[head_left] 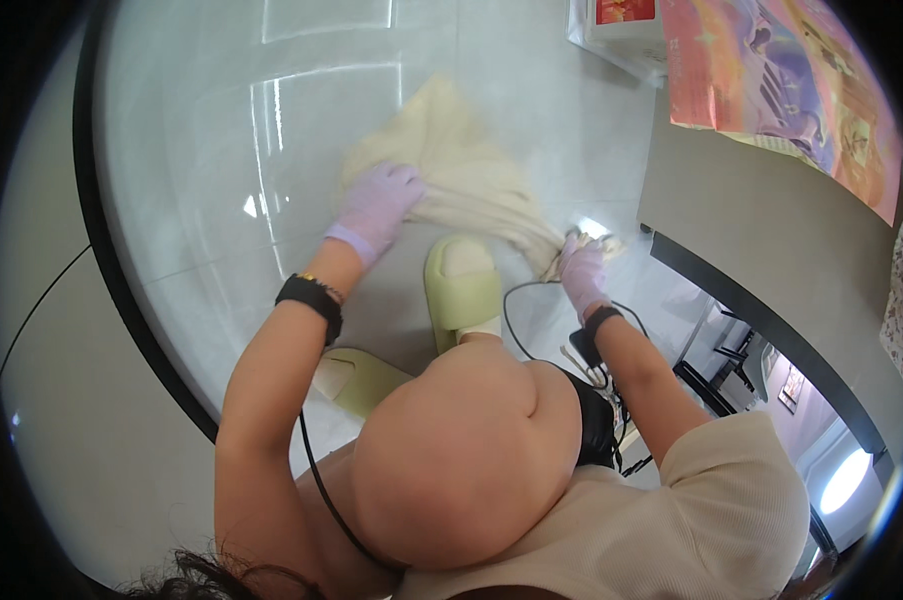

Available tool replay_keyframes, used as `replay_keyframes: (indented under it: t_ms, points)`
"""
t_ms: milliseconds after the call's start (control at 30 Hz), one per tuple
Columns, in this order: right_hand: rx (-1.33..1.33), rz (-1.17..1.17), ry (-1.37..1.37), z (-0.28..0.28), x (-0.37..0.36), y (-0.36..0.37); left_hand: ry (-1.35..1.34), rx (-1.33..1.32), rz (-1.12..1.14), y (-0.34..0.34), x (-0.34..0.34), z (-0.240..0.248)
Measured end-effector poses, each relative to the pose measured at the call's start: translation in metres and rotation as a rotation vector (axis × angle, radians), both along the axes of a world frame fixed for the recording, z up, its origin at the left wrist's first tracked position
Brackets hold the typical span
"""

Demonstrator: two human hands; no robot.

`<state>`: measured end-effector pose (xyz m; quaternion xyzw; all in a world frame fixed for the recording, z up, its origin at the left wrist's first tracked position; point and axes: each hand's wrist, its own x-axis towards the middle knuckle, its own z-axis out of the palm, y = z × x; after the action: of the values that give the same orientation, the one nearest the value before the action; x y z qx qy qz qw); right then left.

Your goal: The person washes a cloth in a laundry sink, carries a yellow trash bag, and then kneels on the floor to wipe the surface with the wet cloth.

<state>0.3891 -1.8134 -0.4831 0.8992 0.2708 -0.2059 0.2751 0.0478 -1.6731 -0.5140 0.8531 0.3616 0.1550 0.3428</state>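
Note:
A cream cloth (456,150) is spread over the shiny grey tiled floor (201,110) in front of my feet, and its near edge is gathered into a long fold. My left hand (379,205), in a thin lilac glove, is closed on the near left edge of the cloth. At the other end of the fold, my right hand (582,270), gloved alike, grips a bunched corner close to the floor. Some of its fingers are hidden by the hand itself. Between the hands and my knee is a pale green slipper (461,290) on my foot.
A second green slipper (366,382) is nearer me. Grey cabinet fronts (81,330) with a dark base curve along the left. At the right stand a grey panel (761,190), a colourful bag (771,75) and a white box (621,42). A black cable (511,325) loops beside my foot.

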Motion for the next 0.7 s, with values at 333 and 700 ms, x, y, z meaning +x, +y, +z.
replay_keyframes:
  t_ms: [333,700]
  points:
    - [0.210,0.718,0.166,0.038,-0.039,0.011,0.222,-0.023,0.100,-0.020,-0.035,0.026]
    - [0.862,0.182,0.620,0.003,-0.039,-0.007,0.173,-0.004,0.243,-0.001,-0.049,0.036]
